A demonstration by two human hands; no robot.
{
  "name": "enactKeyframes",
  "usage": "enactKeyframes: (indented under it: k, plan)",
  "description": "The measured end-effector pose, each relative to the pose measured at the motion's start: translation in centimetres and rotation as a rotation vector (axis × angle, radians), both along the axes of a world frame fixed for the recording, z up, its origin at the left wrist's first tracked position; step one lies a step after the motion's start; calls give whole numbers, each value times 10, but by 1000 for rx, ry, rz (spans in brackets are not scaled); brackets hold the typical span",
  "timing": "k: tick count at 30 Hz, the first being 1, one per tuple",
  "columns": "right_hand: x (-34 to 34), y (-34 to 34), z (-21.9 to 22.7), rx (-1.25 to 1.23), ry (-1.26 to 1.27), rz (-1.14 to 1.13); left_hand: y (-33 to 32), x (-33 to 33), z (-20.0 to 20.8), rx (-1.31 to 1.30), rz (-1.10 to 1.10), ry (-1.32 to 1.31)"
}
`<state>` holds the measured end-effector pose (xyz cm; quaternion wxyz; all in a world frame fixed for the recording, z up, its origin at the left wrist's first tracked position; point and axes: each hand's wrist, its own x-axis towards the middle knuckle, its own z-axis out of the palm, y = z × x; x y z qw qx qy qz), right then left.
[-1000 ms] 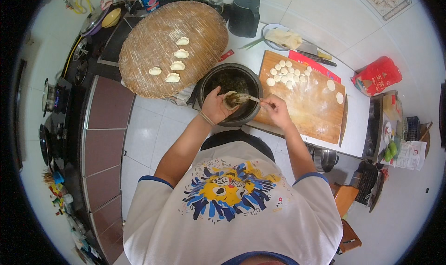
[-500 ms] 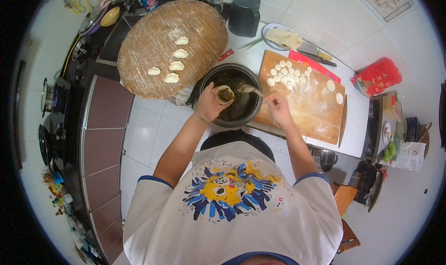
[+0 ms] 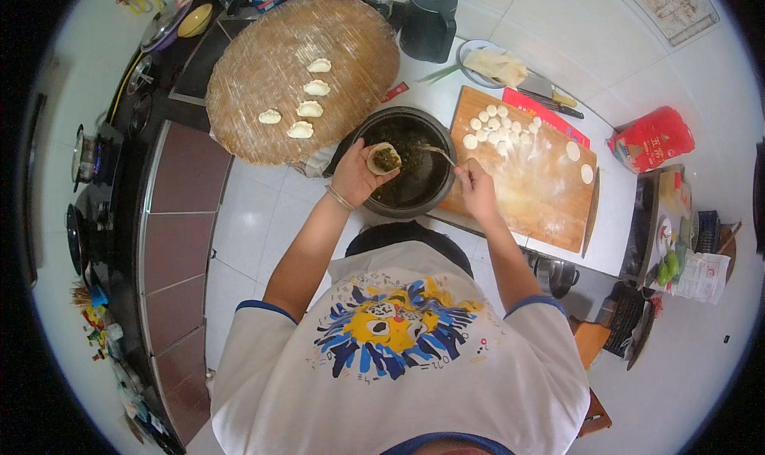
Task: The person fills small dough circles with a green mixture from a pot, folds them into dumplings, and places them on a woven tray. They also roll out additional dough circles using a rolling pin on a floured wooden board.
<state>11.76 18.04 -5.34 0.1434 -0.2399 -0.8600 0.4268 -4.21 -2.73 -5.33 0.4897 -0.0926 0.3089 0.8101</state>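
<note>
My left hand (image 3: 356,174) holds a round dumpling wrapper (image 3: 384,159) with dark green filling on it, above the left side of a deep dark bowl (image 3: 398,209). Over the bowl's right rim, my right hand (image 3: 476,186) grips the handle of a metal spoon (image 3: 436,150), whose head reaches inside. Dark green filling clings to the bowl's inner wall. Several folded dumplings (image 3: 310,109) lie on a large round woven tray (image 3: 263,64) at the far left. On the wooden cutting board (image 3: 526,200) to the right are several small dough pieces (image 3: 500,127) and two flat wrappers (image 3: 573,151).
Behind the bowl stands a dark kettle (image 3: 429,23), with a plate of pale dough-like food (image 3: 494,66) beside it. A knife (image 3: 550,103) lies past the board. A red bag (image 3: 652,139) stands at the right. The stove counter (image 3: 119,176) runs along the left.
The spoon has slowed from a blur, and its head now sits lower toward the bowl's right wall. My left hand keeps the filled wrapper in nearly the same place. The whole view has shifted slightly.
</note>
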Motion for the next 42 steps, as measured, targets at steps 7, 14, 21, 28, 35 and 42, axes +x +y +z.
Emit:
enactKeyframes:
  k: [7,14,21,28,35,42]
  plan:
    - [-3,7,45,-19,94,258,2,-2,13,-13,-67,-20]
    - [-12,4,59,165,136,407,8,1,20,45,-116,-44]
    - [-17,2,69,287,124,322,14,7,15,-1,-87,-37]
    - [-23,-6,77,270,212,308,20,7,28,27,-57,-21]
    - [-22,-4,66,332,95,271,24,7,27,7,-62,-19]
    - [-21,-6,72,152,133,236,27,7,33,-11,-43,-15]
